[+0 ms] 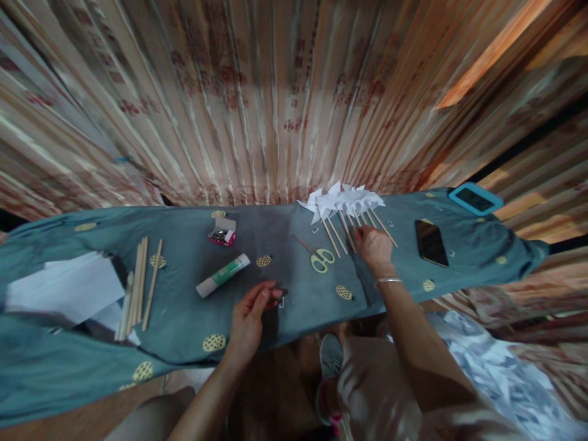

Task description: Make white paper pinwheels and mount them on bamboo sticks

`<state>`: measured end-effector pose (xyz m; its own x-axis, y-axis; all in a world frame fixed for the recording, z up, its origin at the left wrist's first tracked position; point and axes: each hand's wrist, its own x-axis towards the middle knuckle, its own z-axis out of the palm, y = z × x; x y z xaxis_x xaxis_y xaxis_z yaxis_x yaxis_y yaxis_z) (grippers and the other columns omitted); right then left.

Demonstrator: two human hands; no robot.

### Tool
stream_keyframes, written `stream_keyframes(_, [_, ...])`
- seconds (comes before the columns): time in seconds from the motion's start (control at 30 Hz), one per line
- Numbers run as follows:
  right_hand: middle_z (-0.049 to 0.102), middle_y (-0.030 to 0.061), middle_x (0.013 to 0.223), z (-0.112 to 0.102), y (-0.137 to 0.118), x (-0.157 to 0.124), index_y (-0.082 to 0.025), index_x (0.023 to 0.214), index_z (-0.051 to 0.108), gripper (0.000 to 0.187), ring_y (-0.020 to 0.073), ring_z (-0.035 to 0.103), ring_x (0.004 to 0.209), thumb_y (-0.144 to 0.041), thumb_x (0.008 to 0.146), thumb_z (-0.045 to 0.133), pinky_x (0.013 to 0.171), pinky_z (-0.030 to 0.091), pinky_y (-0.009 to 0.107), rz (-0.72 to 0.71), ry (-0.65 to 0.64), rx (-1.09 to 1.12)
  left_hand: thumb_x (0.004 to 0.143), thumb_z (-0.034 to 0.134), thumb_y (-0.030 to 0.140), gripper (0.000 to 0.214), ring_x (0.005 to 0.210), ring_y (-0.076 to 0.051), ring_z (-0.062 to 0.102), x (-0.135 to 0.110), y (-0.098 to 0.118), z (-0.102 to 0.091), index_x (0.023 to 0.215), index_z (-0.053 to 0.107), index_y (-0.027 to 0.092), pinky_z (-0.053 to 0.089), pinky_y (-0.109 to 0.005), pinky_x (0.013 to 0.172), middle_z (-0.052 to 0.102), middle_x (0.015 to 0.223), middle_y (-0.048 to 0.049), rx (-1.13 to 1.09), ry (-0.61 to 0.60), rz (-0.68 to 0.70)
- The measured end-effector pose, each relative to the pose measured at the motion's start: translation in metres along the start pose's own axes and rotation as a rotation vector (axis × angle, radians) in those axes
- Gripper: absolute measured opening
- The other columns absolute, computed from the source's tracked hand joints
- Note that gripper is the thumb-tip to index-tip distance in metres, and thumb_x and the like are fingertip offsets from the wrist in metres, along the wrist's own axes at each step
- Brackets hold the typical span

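My right hand (374, 246) is closed around the lower end of a wooden stick in a row of white paper pinwheels (344, 199) at the table's back edge. Their pale sticks (334, 237) point toward me. Over the front of the table, my left hand (250, 315) has its fingers curled and the thumb against them; what they hold, if anything, is too small to make out. Between the hands lie scissors (322, 260) with green handles. A green and white glue stick (223, 275) rests left of them, behind my left hand.
A small open box of pins (223, 234) stands behind the glue stick. Several loose wooden sticks (141, 282) and white paper sheets (68, 288) lie at the left. A phone (432, 243) and a blue-framed device (476, 198) are at the right. A curtain (275, 110) hangs behind the cloth-covered table (294, 318).
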<state>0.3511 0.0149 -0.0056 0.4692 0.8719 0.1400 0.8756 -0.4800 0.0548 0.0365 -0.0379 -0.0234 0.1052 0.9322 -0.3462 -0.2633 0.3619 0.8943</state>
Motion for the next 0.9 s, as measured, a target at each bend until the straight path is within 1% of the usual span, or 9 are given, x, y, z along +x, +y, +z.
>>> stream_keyframes(0.13, [0.076, 0.0196, 0.099, 0.002, -0.011, -0.001, -0.014, 0.101, 0.073, 0.039, 0.0304, 0.071, 0.096, -0.043, 0.099, 0.048, 0.076, 0.048, 0.034, -0.020, -0.027, 0.001, 0.059, 0.084, 0.060, 0.057, 0.081, -0.024, 0.073, 0.000, 0.000, 0.001, 0.091, 0.076, 0.015, 0.058, -0.035, 0.079, 0.077, 0.079, -0.0087, 0.000, -0.002, 0.019])
stream_keyframes(0.27, [0.076, 0.0205, 0.097, 0.007, -0.014, 0.001, -0.012, 0.099, 0.074, 0.036, 0.0304, 0.072, 0.091, -0.037, 0.099, 0.048, 0.073, 0.047, 0.034, -0.004, -0.052, -0.010, 0.058, 0.085, 0.061, 0.059, 0.081, -0.023, 0.072, 0.000, 0.001, 0.001, 0.092, 0.076, 0.014, 0.058, -0.034, 0.078, 0.077, 0.079, -0.0089, -0.011, -0.003, 0.010])
stream_keyframes(0.4, [0.075, 0.0207, 0.099, 0.001, -0.013, -0.001, -0.012, 0.102, 0.072, 0.035, 0.0297, 0.071, 0.094, -0.038, 0.098, 0.050, 0.073, 0.046, 0.033, -0.006, -0.034, -0.017, 0.057, 0.085, 0.061, 0.060, 0.081, -0.022, 0.072, -0.001, 0.001, 0.000, 0.093, 0.076, 0.014, 0.057, -0.033, 0.078, 0.077, 0.080, -0.0084, -0.021, -0.001, 0.001])
stream_keyframes(0.5, [0.075, 0.0200, 0.102, -0.007, -0.017, -0.005, -0.013, 0.106, 0.071, 0.035, 0.0280, 0.070, 0.098, -0.037, 0.100, 0.047, 0.075, 0.046, 0.031, -0.073, -0.006, -0.007, 0.060, 0.084, 0.061, 0.057, 0.081, -0.023, 0.072, -0.001, 0.000, 0.001, 0.092, 0.076, 0.015, 0.057, -0.034, 0.079, 0.077, 0.080, -0.0087, -0.008, -0.004, 0.011])
stream_keyframes(0.57, [0.075, 0.0194, 0.101, -0.009, -0.023, -0.007, -0.014, 0.104, 0.072, 0.036, 0.0270, 0.070, 0.096, -0.038, 0.101, 0.045, 0.076, 0.046, 0.031, -0.111, -0.028, -0.003, 0.059, 0.084, 0.060, 0.056, 0.081, -0.023, 0.072, -0.001, 0.000, 0.001, 0.091, 0.076, 0.015, 0.057, -0.034, 0.078, 0.077, 0.079, -0.0087, -0.010, -0.002, 0.015])
stream_keyframes(0.7, [0.075, 0.0196, 0.096, -0.006, -0.034, -0.009, -0.014, 0.099, 0.073, 0.037, 0.0271, 0.071, 0.088, -0.039, 0.099, 0.047, 0.073, 0.046, 0.032, -0.113, -0.096, -0.009, 0.057, 0.085, 0.061, 0.058, 0.080, -0.023, 0.072, 0.000, -0.001, 0.002, 0.091, 0.075, 0.015, 0.057, -0.034, 0.078, 0.077, 0.078, -0.0082, -0.021, 0.001, 0.012])
stream_keyframes(0.9, [0.076, 0.0192, 0.097, -0.005, -0.039, -0.010, -0.014, 0.099, 0.073, 0.034, 0.0282, 0.071, 0.090, -0.031, 0.099, 0.044, 0.072, 0.046, 0.032, -0.115, -0.099, -0.007, 0.059, 0.084, 0.060, 0.058, 0.081, -0.023, 0.072, 0.000, 0.000, 0.001, 0.093, 0.075, 0.014, 0.057, -0.033, 0.079, 0.077, 0.080, -0.0090, -0.013, -0.013, 0.010])
